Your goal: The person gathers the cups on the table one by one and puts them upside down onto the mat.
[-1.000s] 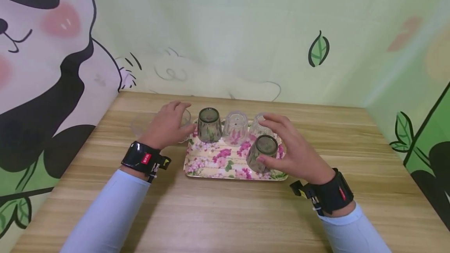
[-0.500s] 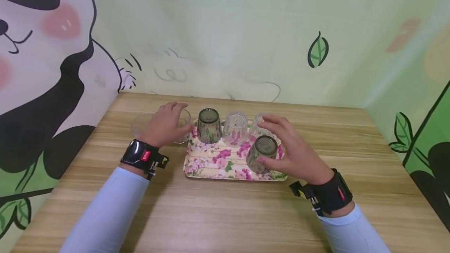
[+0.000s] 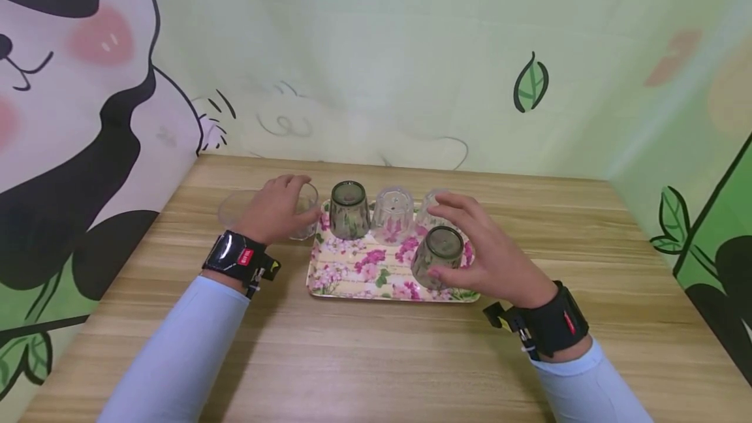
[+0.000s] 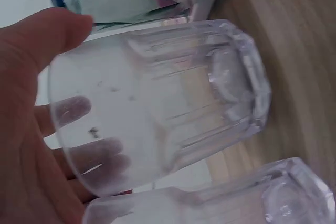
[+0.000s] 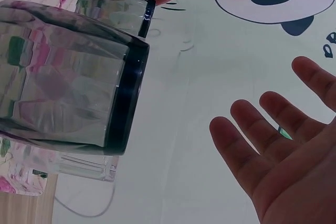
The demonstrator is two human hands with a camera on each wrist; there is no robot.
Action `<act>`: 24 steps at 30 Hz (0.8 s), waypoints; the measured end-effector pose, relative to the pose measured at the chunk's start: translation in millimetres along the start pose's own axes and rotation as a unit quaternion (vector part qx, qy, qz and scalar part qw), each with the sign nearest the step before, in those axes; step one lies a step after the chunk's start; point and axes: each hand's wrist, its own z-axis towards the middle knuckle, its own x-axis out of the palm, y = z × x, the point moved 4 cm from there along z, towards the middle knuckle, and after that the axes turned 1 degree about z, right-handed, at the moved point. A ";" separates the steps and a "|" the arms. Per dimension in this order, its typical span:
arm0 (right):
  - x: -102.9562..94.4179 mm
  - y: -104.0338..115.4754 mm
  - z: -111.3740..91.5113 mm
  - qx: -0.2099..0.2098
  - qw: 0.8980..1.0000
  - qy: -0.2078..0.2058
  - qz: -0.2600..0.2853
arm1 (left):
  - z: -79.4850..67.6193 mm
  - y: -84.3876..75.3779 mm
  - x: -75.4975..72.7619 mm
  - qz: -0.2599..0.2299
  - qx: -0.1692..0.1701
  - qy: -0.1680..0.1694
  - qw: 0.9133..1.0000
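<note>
My left hand (image 3: pixel 273 211) holds a clear glass (image 4: pixel 173 103) by its open rim, thumb on one side and fingers on the other, at the left edge of a floral tray (image 3: pixel 352 286). A second clear glass (image 3: pixel 233 207) stands left of that hand. Over the tray's right side, my right hand (image 3: pixel 496 253) has its fingers spread beside an upside-down smoky grey glass (image 3: pixel 437 260). In the right wrist view, a gap separates the fingers (image 5: pixel 226 135) from this glass.
Another smoky glass (image 3: pixel 350 214) stands upside down at the tray's back left corner. Two clear glasses, a middle glass (image 3: pixel 392 214) and a right glass (image 3: pixel 430 211), line the back. A printed cloth wall (image 3: pixel 376 83) rises behind the wooden table (image 3: pixel 376 358).
My left hand has shifted very slightly left and down at the clear glass. The right hand and the glasses on the tray stay nearly in place.
</note>
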 end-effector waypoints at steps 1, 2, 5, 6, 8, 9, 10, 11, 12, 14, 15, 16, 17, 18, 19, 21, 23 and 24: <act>-0.1 0.3 0.1 -0.001 1.000 0.000 0.000 | 0.1 0.2 -0.7 -0.002 -0.003 0.005 1.000; -0.2 0.6 0.2 -0.002 1.000 0.001 -0.001 | 0.1 0.2 -1.6 -0.005 -0.006 0.011 1.000; -0.2 1.1 0.2 0.000 1.000 0.002 -0.001 | 0.2 1.0 -3.1 -0.014 -0.017 0.025 0.999; -0.2 1.3 0.1 0.000 1.000 0.003 -0.001 | 0.4 1.5 -3.2 -0.016 -0.020 0.028 0.999; -0.4 1.1 -0.1 0.004 1.000 0.004 -0.001 | 0.4 1.8 -3.5 -0.020 -0.021 0.032 0.999; -0.5 1.0 -0.1 0.004 1.000 0.005 -0.001 | 0.4 2.0 -3.7 -0.022 -0.021 0.031 0.999; -0.4 1.0 -0.2 0.005 1.000 0.006 -0.002 | 0.5 2.5 -3.9 -0.025 -0.021 0.031 0.999; -0.3 1.1 -0.1 0.005 1.000 0.007 -0.004 | 0.4 2.9 -4.1 -0.028 -0.022 0.030 0.999; -0.2 1.0 0.0 0.005 1.000 0.009 -0.006 | 0.5 3.4 -4.4 -0.030 -0.022 0.029 0.999; 0.0 1.2 0.2 0.006 1.000 0.012 -0.010 | 0.6 4.1 -5.0 -0.034 -0.024 0.027 0.999; 0.1 1.1 0.0 0.007 1.000 0.014 -0.012 | 0.8 4.5 -5.1 -0.035 -0.024 0.026 0.999; 0.2 1.1 -0.2 0.008 1.000 0.016 -0.013 | 1.1 5.0 -4.9 -0.035 -0.023 0.026 0.999; 0.2 1.0 -0.5 0.009 1.000 0.017 -0.014 | 1.6 5.4 -4.6 -0.035 -0.023 0.026 0.999; 0.2 0.9 -0.8 0.010 1.000 0.018 -0.015 | 2.0 5.7 -4.2 -0.034 -0.022 0.026 0.999; 0.2 1.1 -1.1 0.011 1.000 0.020 -0.015 | 2.4 6.1 -3.8 -0.033 -0.021 0.027 0.999; 0.1 0.8 -1.6 0.013 1.000 0.022 -0.016 | 3.0 7.0 -2.8 -0.031 -0.021 0.030 0.999; 0.1 0.8 -1.8 0.014 0.999 0.024 -0.017 | 3.4 8.3 -1.8 -0.028 -0.022 0.031 0.999; 0.2 0.8 -1.7 0.016 0.999 0.025 -0.017 | 3.6 8.7 -1.4 -0.026 -0.023 0.032 0.999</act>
